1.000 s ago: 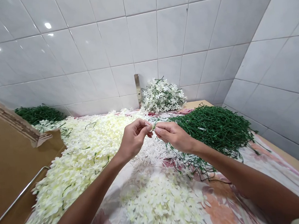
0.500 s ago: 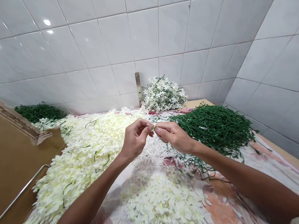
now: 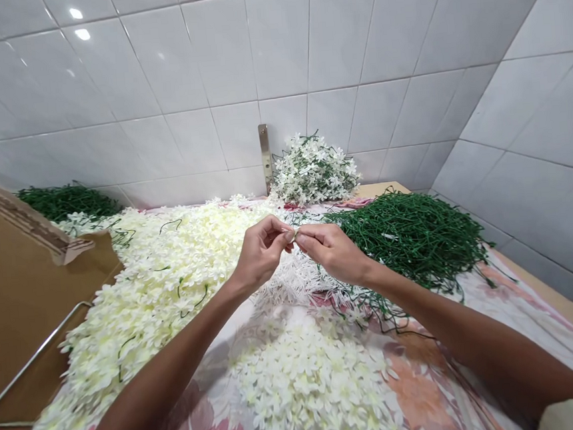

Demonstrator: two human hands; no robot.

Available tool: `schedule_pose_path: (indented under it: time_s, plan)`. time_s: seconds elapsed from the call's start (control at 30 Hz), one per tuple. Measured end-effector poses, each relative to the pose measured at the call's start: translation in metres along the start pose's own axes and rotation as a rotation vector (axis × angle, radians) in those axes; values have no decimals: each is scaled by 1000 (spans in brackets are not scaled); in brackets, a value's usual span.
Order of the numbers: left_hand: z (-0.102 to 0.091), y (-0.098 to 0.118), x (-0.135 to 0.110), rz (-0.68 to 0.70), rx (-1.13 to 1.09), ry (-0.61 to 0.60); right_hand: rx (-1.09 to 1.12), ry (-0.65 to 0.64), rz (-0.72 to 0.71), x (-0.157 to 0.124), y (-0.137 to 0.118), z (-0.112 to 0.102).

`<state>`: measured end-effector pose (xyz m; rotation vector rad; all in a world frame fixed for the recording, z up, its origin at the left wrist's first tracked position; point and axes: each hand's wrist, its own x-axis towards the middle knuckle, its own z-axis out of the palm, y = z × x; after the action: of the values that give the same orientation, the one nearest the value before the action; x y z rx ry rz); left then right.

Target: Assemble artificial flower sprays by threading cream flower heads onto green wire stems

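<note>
My left hand (image 3: 261,252) and my right hand (image 3: 330,251) meet in the middle of the view, fingertips pinched together on a small white artificial flower (image 3: 293,234) held between them. Below them lies a heap of thin white plastic pieces (image 3: 297,282). A pile of cream flower heads (image 3: 316,383) sits near me on the floral cloth (image 3: 433,396). A tangle of green plastic stems (image 3: 409,238) lies just right of my right hand.
A wide spread of cream flowers (image 3: 162,279) covers the left of the table. A bunch of assembled white flowers (image 3: 312,169) leans on the tiled wall. More green stems (image 3: 67,201) lie far left, behind a cardboard box (image 3: 21,278).
Both hands stay pinched together on the small flower; fingers shift slightly. The view has tilted down a little, so everything sits a bit higher.
</note>
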<state>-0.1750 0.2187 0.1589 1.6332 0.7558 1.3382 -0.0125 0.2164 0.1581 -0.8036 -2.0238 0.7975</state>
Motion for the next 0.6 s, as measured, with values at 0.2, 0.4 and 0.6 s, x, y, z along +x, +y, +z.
schedule_pose_path:
  time_s: [0.2,0.4,0.6]
  plan:
    - [-7,3,4,-39,7,-115,-110,-110,-13,4,-5,-16]
    - [-11,4,7,-20,54,-121,-178,-230,81,3,-11,-37]
    - [-15,-6,10,-65,236,-35,-198,-88,92,4,-8,-43]
